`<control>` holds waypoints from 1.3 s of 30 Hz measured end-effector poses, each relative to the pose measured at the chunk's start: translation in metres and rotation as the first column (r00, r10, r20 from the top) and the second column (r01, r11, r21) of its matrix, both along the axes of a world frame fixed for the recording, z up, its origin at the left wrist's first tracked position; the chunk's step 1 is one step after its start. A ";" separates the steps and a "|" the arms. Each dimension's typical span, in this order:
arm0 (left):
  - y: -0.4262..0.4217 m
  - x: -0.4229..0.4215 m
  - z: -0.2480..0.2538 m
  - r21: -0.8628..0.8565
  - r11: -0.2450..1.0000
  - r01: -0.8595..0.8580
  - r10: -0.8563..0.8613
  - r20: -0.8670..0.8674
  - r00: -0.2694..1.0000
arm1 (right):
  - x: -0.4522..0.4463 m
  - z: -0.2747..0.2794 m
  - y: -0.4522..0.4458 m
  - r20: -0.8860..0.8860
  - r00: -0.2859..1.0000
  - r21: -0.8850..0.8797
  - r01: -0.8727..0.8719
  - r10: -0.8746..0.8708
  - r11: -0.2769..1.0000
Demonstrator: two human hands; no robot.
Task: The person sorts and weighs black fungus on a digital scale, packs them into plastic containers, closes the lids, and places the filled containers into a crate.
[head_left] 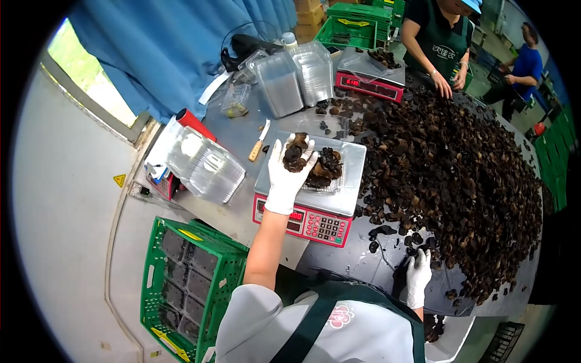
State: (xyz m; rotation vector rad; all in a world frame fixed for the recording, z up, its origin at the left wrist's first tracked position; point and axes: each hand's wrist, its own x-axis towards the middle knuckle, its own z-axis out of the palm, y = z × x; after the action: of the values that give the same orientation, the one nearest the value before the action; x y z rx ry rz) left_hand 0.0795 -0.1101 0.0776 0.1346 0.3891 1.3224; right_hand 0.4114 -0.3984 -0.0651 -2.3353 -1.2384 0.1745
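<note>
My gloved left hand (284, 187) is palm up, its fingers curled around a few dark wood ear mushrooms (295, 155). It is above a red electronic scale (348, 196), beside a clear plastic tray (330, 189) that sits on the scale's plate. More wood ear mushrooms (327, 168) lie in that tray. At the near edge of the big mushroom pile (448, 175), my gloved right hand (419, 279) reaches to the loose pieces with fingers stretched and slightly apart. Its fingertips are close to dark mushrooms; whether they touch any is hard to see.
A wooden-handled knife (256, 150) lies left of the scale. Clear trays (203, 166) are stacked nearby, with taller stacks (279, 85) behind. A green crate (224, 284) of packed trays stands lower left. Across the table, a co-worker (437, 42) handles mushrooms beside a second scale (369, 86).
</note>
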 end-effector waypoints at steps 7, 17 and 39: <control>-0.013 0.003 0.007 0.082 0.981 0.173 -0.186 0.194 0.963 | -0.059 0.061 0.051 -0.024 0.974 0.252 -0.213 0.226 0.944; 0.021 -0.012 -0.042 0.512 0.666 0.542 0.727 -0.608 -0.319 | -0.118 0.058 0.079 -0.088 0.951 0.100 -0.289 0.298 0.952; 0.033 -0.134 -0.042 0.362 0.932 -0.016 0.339 -0.855 0.393 | -0.085 -0.023 0.108 0.099 0.976 0.108 -0.206 0.195 0.973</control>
State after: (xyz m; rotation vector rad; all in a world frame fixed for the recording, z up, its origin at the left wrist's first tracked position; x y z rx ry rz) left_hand -0.0542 -0.0775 0.0359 1.1718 1.1777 1.4202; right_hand 0.3261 -0.2901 -0.0882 -2.1362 -1.4872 0.0645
